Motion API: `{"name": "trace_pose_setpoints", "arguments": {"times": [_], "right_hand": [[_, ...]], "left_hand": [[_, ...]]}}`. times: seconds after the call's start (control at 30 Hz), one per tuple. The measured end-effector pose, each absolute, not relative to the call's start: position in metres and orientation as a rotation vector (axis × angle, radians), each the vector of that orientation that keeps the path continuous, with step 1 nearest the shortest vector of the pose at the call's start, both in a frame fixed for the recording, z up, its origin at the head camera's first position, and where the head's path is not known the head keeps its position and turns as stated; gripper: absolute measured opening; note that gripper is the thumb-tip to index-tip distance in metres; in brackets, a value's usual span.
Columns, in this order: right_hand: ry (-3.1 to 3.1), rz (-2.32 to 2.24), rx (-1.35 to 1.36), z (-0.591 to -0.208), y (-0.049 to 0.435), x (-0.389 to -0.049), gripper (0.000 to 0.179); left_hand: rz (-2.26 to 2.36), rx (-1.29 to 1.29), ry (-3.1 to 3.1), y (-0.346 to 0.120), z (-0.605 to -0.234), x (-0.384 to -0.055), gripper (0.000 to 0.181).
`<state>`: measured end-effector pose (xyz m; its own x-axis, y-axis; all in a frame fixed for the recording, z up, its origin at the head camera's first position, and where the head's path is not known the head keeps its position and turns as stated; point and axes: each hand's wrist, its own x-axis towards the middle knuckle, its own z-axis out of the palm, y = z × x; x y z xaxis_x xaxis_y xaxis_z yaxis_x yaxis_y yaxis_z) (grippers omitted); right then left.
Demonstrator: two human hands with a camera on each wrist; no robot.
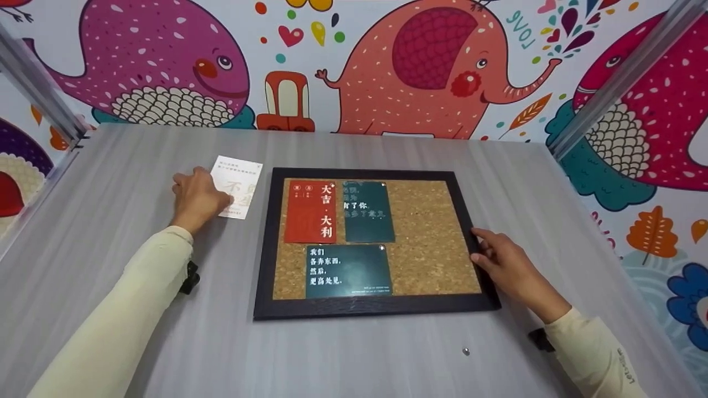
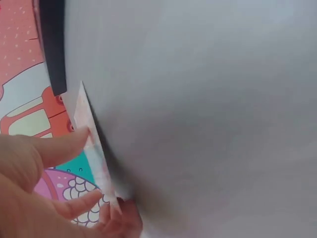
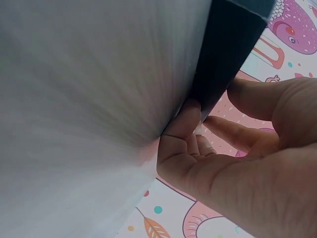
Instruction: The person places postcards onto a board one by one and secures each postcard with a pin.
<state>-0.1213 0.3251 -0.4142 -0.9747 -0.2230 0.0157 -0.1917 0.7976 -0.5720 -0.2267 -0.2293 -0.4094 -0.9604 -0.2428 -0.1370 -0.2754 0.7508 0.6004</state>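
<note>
On the left, my left hand (image 1: 196, 198) holds a white card (image 1: 239, 172) with pale gold characters. Its thumb lies on the card's face and its other fingers are at the left edge. In the left wrist view, the card (image 2: 92, 141) is tilted, with a shadow beside it. A dark-framed cork board (image 1: 434, 240) lies flat at the centre. My right hand (image 1: 508, 261) grips the board's right edge, thumb on the frame and fingers curled at its side. Pinned on the board are a red card (image 1: 310, 213), an upright green card (image 1: 368, 226) and a sideways green card (image 1: 348, 279).
A small shiny push pin (image 1: 466, 351) lies on the grey table (image 1: 343, 359), in front of the board's right part. Behind the table stands a wall (image 1: 354, 33) printed with cartoon animals. Metal posts (image 1: 47, 83) rise at the back corners.
</note>
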Motion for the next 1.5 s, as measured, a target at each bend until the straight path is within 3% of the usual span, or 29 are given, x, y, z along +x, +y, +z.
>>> {"name": "trace_pose_setpoints", "arguments": {"times": [0.3,0.67,0.9,1.5], "right_hand": [[2.940,-0.918,-0.360,-0.415,0.326,-0.122,0.051],[2.929,-0.893,-0.328,-0.414,0.325,-0.121,0.053],[2.929,-0.896,-0.332,-0.415,0.325,-0.122,0.053],[2.941,-0.900,-0.362,-0.415,0.325,-0.121,0.052]], "left_hand": [[1.012,-0.287,2.918,-0.257,-0.443,-0.250,0.056],[1.156,-0.275,2.710,-0.242,-0.387,-0.208,0.061],[1.495,-0.291,2.574,-0.239,-0.383,-0.199,0.063],[1.573,-0.314,2.830,-0.218,-0.375,-0.184,0.058]]}}
